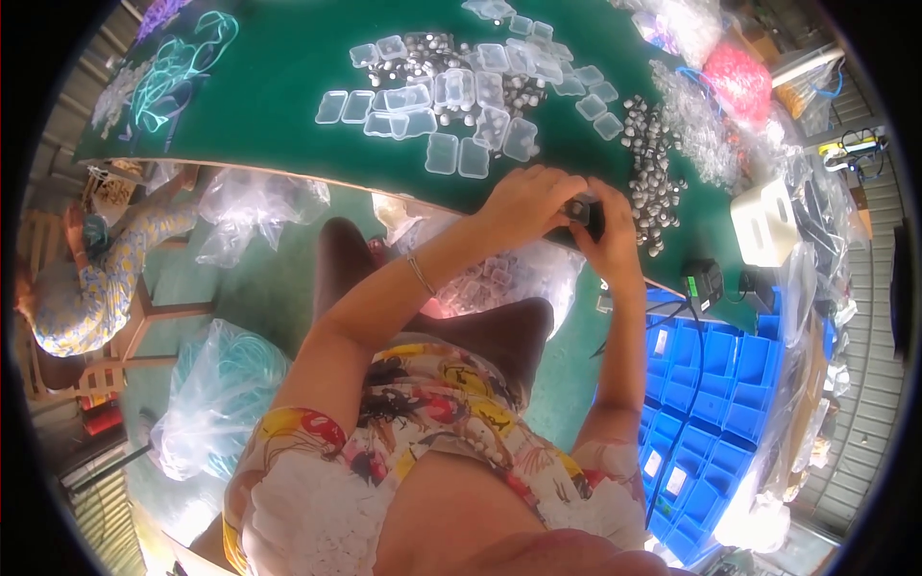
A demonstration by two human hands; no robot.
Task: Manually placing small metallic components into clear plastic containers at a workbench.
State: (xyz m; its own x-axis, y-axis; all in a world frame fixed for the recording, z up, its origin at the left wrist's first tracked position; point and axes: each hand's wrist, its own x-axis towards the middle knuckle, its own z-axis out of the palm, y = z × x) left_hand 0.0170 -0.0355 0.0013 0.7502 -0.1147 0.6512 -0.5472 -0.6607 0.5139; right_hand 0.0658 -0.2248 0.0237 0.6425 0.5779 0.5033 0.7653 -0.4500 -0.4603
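Both my hands meet over the near edge of the green table [279, 125]. My left hand [530, 202], a bracelet on its wrist, has its fingers closed on a small dark-and-clear piece [579, 208]. From the other side my right hand [615, 245] pinches the same piece with thumb and curled fingers. Its exact kind is too small and too covered to tell. Just beyond my left hand lie clear plastic boxes [473, 157], several with lids folded out. Small black and silver pieces [653, 182] are strewn to the right of my right hand, and more lie among the boxes.
A white bin [764, 226] and a black device [704, 284] stand at the table's right edge. Blue parts bins [706, 384] are below. Clear bags [216, 394] lie on the floor. Teal cords [182, 72] sit far left, and another person [86, 288] is seated at left.
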